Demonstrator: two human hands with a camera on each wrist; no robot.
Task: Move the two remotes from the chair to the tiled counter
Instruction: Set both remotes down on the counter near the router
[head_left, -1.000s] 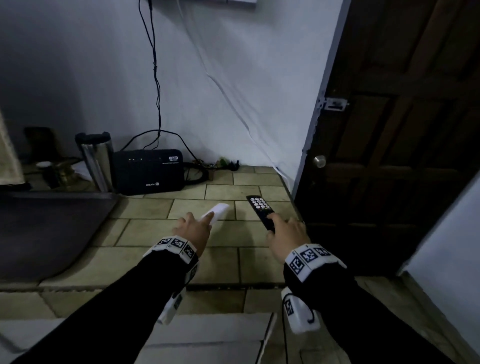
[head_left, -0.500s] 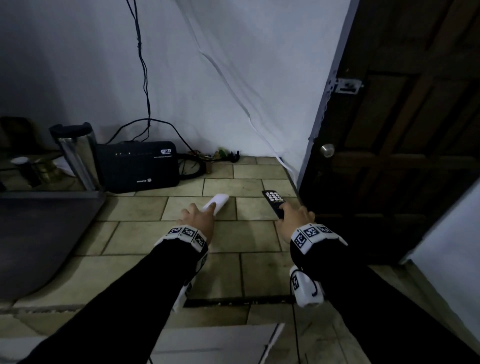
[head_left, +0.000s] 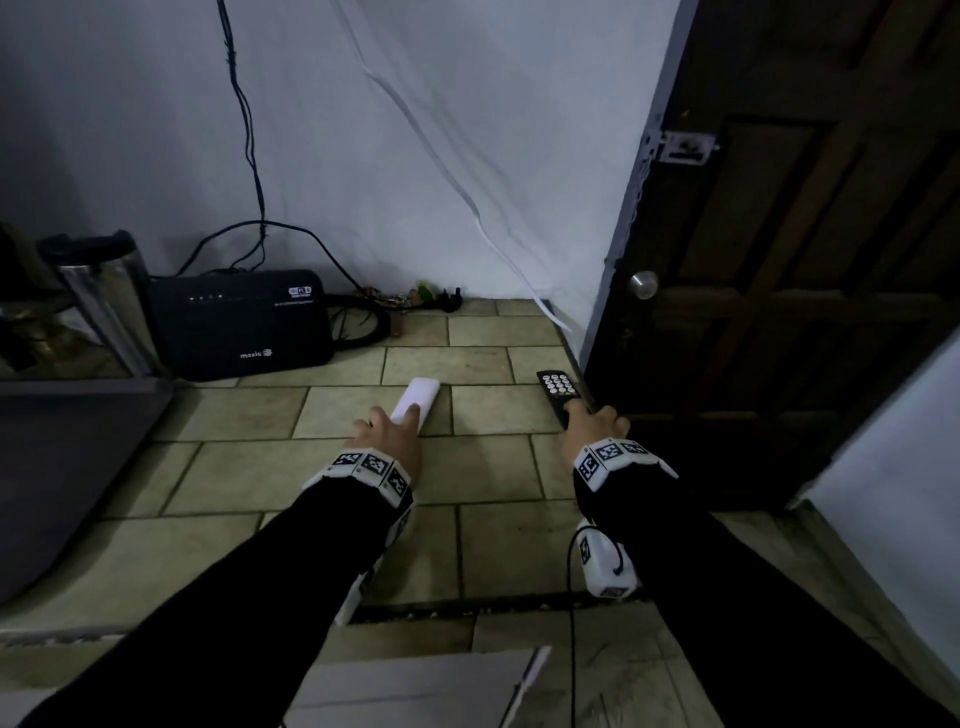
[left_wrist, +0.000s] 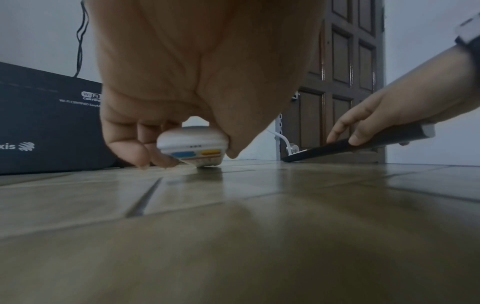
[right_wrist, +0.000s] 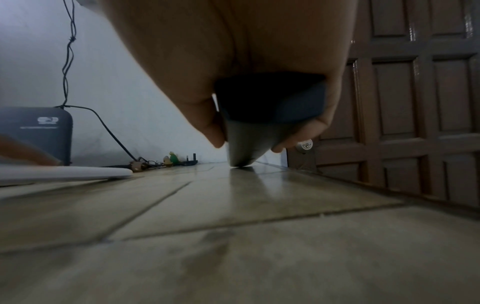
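A white remote (head_left: 418, 398) lies on the tiled counter (head_left: 260, 475), and my left hand (head_left: 390, 435) grips its near end. In the left wrist view the curled fingers (left_wrist: 135, 142) and thumb pinch the white remote (left_wrist: 193, 147), whose far end rests on a tile. A black remote (head_left: 557, 391) with white buttons sits near the counter's right edge. My right hand (head_left: 592, 427) holds its near end. In the right wrist view the black remote (right_wrist: 259, 119) is tilted, its far tip touching the tile, its near end raised between thumb and fingers.
A black router (head_left: 241, 325) with cables stands against the wall at the back left, beside a steel flask (head_left: 104, 301). A dark tray (head_left: 62, 457) covers the counter's left. A dark wooden door (head_left: 789, 260) borders the right edge. Small plugs (head_left: 431, 299) lie by the wall.
Both hands have moved forward and down with the remotes. The white remote now lies on the tiles, and the black remote's far tip touches the counter near its right edge.
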